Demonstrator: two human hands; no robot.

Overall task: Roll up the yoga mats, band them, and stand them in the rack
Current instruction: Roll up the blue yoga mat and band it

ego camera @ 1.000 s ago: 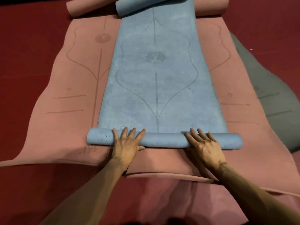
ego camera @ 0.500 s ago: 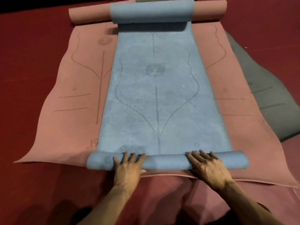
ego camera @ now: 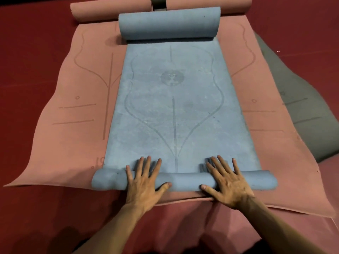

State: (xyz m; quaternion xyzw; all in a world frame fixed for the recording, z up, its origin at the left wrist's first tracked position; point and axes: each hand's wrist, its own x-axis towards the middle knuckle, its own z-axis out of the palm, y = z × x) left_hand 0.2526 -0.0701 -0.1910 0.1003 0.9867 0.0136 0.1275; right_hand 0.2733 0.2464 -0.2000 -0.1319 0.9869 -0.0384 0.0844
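Head: hands flat on blue mat

Bare left hand, bare right hand, bare forearms

Dark red floor is seen at left, upper right and lower left of the view. The surface is matte; whether it is carpet or vinyl cannot be told. A faint straight line is noted across the floor at upper right. A small white speck is seen lying on the floor just beside that line. A soft dark shadow is cast on the floor at bottom left.
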